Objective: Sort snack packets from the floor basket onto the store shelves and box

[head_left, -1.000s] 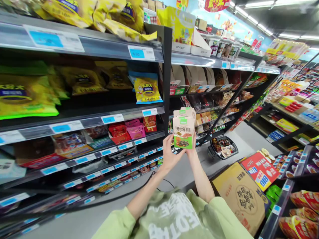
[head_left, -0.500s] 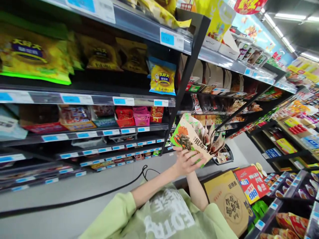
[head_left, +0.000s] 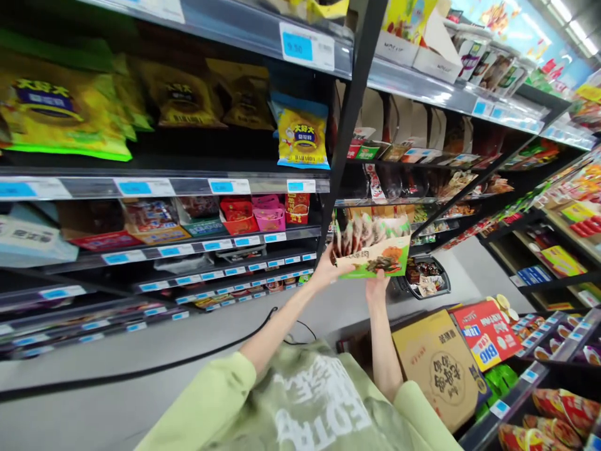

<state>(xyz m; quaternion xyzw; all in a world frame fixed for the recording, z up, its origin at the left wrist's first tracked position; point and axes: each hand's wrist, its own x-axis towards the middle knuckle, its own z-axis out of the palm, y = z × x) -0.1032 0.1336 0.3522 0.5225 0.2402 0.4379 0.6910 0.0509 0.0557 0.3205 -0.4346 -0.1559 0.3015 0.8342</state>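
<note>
Between my two hands is a cardboard display box [head_left: 370, 258], cream and green with a food picture on its front. Several small snack packets [head_left: 359, 232] stand upright in its open top. My left hand [head_left: 328, 268] grips the left end of the box, fingers partly hidden behind it. At the lower front edge, right of the middle, my right hand [head_left: 377, 282] holds the box from below. The box is roughly level, in front of the shelves, its printed front facing me.
Shelves with yellow snack bags [head_left: 303, 134] and small boxes rise ahead and left. A black basket [head_left: 427, 279] with packets sits beyond my right hand. At right are a brown carton [head_left: 439, 369] and a red box [head_left: 488, 335]. A black cable [head_left: 141, 373] crosses the floor.
The box has been turned from a steep tilt to nearly level, its packets now upright. My hands have moved apart, left hand to the left end, right hand to the lower front.
</note>
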